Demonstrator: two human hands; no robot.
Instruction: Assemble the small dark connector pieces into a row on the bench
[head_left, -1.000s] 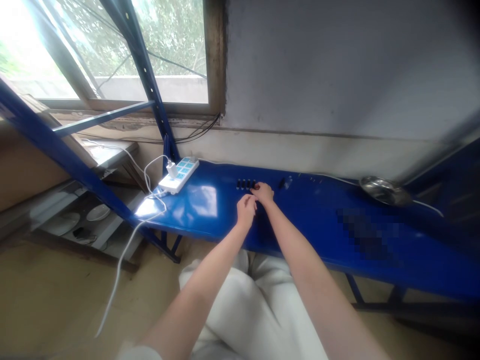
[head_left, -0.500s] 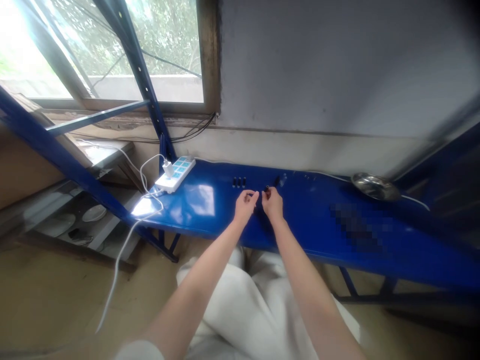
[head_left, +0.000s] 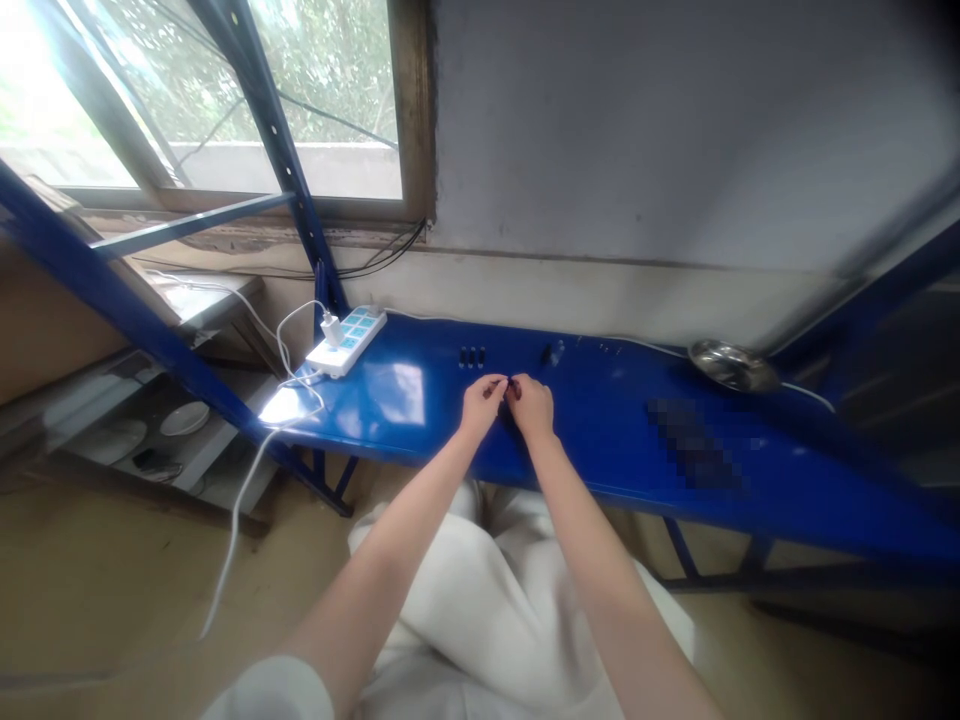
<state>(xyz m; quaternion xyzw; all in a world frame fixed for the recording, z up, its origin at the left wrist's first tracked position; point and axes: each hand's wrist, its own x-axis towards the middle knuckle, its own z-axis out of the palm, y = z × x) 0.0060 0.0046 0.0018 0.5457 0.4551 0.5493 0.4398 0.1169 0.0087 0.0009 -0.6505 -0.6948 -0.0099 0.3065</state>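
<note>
Our right hand (head_left: 531,405) pinches a small black piece (head_left: 513,389) over the glossy blue desk (head_left: 592,435); our left hand (head_left: 481,402) meets it at the fingertips, and we cannot tell whether it grips too. We judge the handling unfinished: 3 short black cylinders (head_left: 472,357) sit apart in a row beyond, while a loose dark piece (head_left: 546,355) and clear bits (head_left: 557,351) lie farther right. Our hands hide most of the held piece; a pixelated dark patch (head_left: 690,440) is unreadable.

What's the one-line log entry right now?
right hand: pinching small dark piece; left hand: close beside it; blue table: three black cylindrical pieces in row, white power strip
</note>
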